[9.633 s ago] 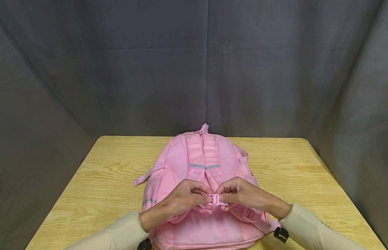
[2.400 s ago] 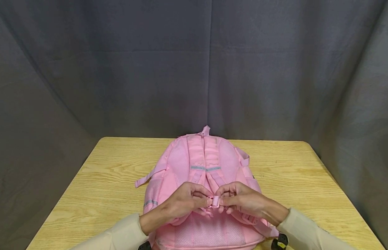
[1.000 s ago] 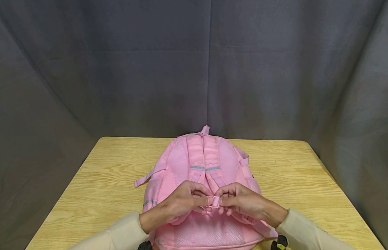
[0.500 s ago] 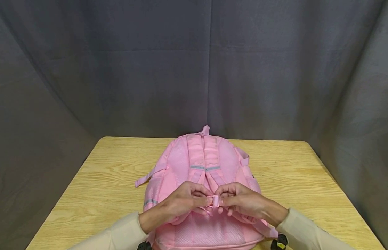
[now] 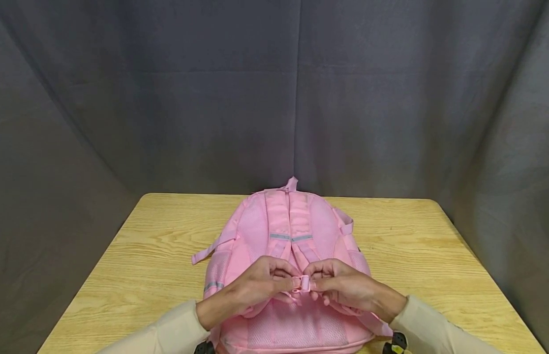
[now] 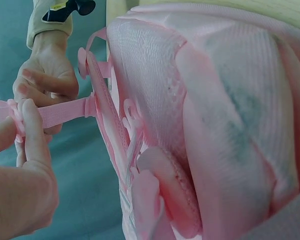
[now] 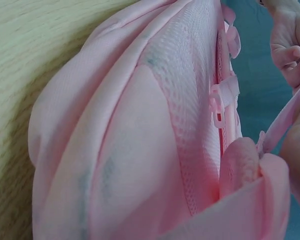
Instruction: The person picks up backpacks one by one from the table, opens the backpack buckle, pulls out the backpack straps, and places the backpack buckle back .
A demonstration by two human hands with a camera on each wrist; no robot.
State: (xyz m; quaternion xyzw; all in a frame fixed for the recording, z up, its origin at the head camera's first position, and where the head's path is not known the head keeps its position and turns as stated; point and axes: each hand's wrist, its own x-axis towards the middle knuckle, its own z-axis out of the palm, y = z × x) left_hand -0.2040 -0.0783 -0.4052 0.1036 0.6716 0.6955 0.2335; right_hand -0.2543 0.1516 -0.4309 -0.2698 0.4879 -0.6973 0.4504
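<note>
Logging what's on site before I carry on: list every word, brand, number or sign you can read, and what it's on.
No readable text in any current view.
Yellow label on the black device at the right wrist: any print is too small to read.
Grey strips on the pink backpack: any marks are too small to make out.
Pink buckle: no lettering can be made out.

We see dim curtain (image 5: 212, 98), brighter table (image 5: 141, 255); wrist views soft, blue-tinted; bag (image 7: 130, 140) shadows table in right wrist view.
</note>
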